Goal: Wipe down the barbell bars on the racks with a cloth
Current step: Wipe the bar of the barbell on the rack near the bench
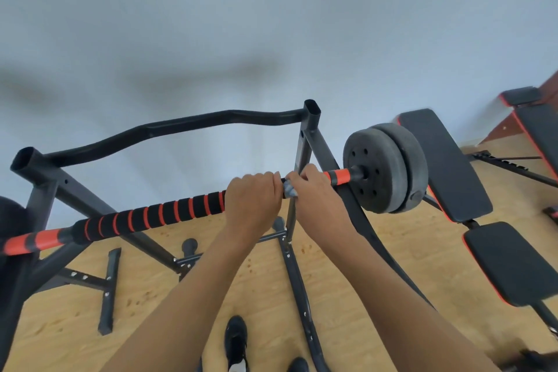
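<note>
Floor [151, 296]: pale wood, flecked with small dark spots; a rack, a bench and a black shoe [236, 338] are carried on it.
Rack [187, 125]: black steel tube; its feet are set flat on the floor.
Bar [157, 214]: laid across the rack; grey plates [389, 172] are fitted at its right end.
Bench [447, 166]: black pads, red-edged, placed right of the rack.
</note>
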The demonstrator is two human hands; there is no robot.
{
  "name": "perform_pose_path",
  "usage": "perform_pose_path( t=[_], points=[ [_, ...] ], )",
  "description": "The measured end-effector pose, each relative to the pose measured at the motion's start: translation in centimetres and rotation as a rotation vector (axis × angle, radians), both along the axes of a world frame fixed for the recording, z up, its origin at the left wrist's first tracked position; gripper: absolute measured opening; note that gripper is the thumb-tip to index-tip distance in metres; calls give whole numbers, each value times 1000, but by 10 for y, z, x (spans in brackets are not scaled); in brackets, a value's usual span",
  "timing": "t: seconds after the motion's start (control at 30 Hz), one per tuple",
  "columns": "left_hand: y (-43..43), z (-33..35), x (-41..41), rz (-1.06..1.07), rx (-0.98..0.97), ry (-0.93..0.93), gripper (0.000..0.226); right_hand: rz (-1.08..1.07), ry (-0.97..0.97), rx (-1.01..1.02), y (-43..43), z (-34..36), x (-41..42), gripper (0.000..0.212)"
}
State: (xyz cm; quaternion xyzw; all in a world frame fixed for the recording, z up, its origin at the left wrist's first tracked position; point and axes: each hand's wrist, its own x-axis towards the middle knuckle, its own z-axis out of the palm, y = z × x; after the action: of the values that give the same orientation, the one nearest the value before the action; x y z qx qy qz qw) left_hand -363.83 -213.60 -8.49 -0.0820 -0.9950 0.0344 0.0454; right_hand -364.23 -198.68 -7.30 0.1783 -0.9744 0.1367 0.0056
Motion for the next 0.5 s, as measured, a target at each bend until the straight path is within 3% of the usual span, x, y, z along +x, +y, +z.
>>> perform_pose_path(
  t=[0.1, 0.3, 0.43, 0.5],
  points=[
    [-3, 8, -14, -25, -50, -46, 13, -23, -6, -34, -4, 4, -4, 47],
    [-6, 24, -44, 107, 216, -316, 11, -39, 21, -51, -3, 0, 0, 58],
    [-11, 30, -56, 232, 483, -516, 43, -59, 35, -59, -3, 0, 0, 61],
    [-11, 30, -57, 229, 494, -532, 45, -87, 16, -106, -2, 1, 8, 56]
  ],
)
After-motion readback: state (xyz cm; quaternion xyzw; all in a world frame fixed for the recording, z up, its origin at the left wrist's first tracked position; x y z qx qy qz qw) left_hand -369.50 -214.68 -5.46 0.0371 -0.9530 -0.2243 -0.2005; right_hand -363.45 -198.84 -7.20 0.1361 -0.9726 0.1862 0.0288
